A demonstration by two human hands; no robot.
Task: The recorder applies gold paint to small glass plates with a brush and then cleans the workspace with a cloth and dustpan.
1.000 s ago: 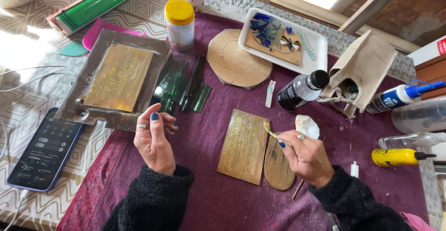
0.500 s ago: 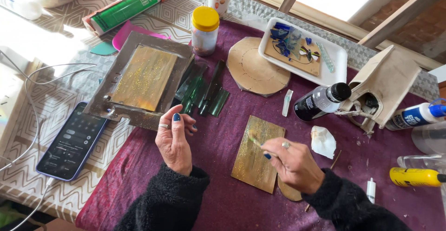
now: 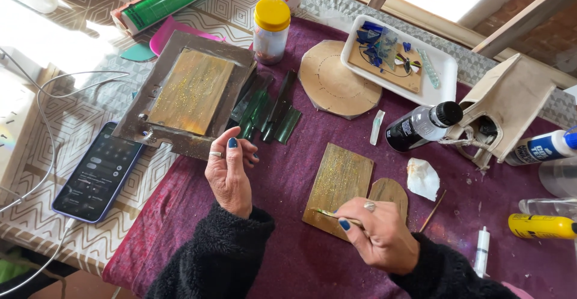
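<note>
A thin stick (image 3: 329,215), pinched in the right hand (image 3: 381,233), lies across the near left edge of a gold board (image 3: 339,185) on the purple cloth (image 3: 288,257), bare cloth lying between it and the left hand (image 3: 229,173), loosely curled, holding nothing, beside green glass strips (image 3: 270,109).

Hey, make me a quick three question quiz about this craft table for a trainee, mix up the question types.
1. True or false: the right hand holds a thin stick over the glittered wooden panel.
2. What lies just beyond the left hand? A) green glass strips B) scissors C) a sponge
3. Fill in: the jar has a ____ lid.

Key: 1 true; 2 A; 3 yellow.
</note>
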